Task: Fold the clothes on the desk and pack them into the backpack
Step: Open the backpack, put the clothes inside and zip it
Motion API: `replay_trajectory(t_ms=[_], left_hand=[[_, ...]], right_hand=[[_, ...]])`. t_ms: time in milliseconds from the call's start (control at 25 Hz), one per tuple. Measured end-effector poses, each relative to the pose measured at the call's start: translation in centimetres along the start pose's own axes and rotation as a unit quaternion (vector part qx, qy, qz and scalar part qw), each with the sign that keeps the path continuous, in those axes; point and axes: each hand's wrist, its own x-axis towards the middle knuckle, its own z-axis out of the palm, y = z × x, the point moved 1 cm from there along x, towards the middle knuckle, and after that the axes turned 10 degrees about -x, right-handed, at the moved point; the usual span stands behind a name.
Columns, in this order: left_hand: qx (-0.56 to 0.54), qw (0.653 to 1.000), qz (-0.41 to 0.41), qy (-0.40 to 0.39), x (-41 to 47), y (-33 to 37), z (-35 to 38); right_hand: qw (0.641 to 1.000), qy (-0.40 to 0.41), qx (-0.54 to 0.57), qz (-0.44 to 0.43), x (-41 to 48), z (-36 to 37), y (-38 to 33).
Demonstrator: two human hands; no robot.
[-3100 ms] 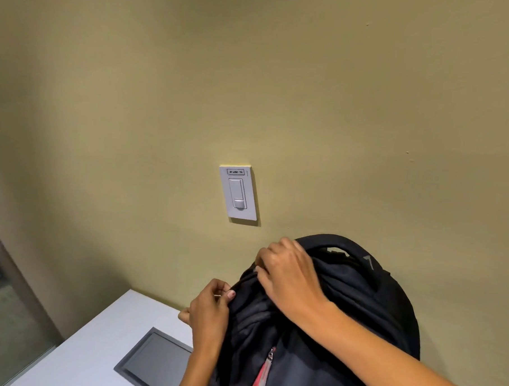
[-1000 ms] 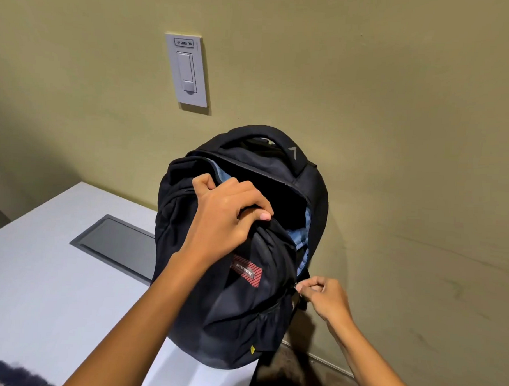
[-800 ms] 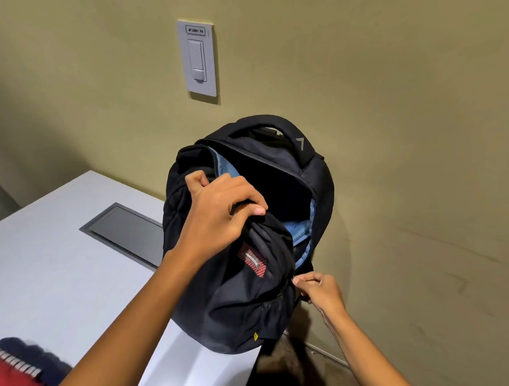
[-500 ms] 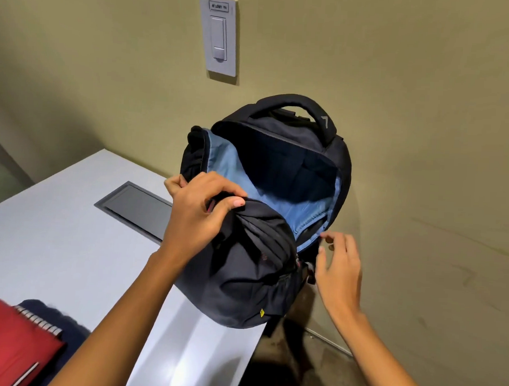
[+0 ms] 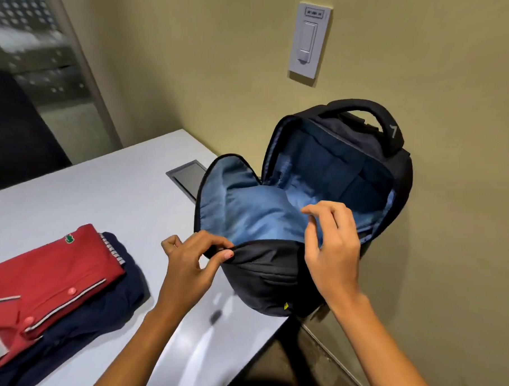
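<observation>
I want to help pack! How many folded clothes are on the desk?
2. A folded red polo shirt lies on top of a folded navy blue garment, stacked at the white desk's near left. More may lie beyond the picture's edge.

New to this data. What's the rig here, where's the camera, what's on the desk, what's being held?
No robot: a person works bare-handed, filmed by one wide-angle camera on their head, looking down. The left hand pinches the front flap of the black backpack, which stands unzipped on the white desk by the wall. The right hand hovers open at the opening, holding nothing. On the desk lie a folded red polo shirt on top of a folded navy garment.
</observation>
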Motion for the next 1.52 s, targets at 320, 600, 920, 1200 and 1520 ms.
replay_trajectory(t_ms=[320,600,920,1200,1520], left_hand=[[0.04,0.986,-0.159,0.003,-8.2,-1.5,3.3],[0.066,0.995,-0.068,0.038,-10.0,2.6,1.6],[0.168,0.975,-0.117,0.086,-14.0,-0.5,-6.3],[0.252,0.919,-0.261,0.151,-14.8,-9.1,-15.3],[0.317,0.86,-0.398,0.024,-12.3,-18.5,-19.6]], right_hand=[[0.989,-0.097,0.057,-0.1,-0.5,0.1,-1.6],[0.966,-0.113,0.115,-0.2,-2.0,0.2,-4.9],[0.912,-0.009,0.21,-0.353,-4.5,2.3,-14.7],[0.862,-0.171,0.201,-0.432,-8.2,13.5,-23.4],[0.82,-0.376,0.073,-0.425,-7.7,26.2,-29.7]])
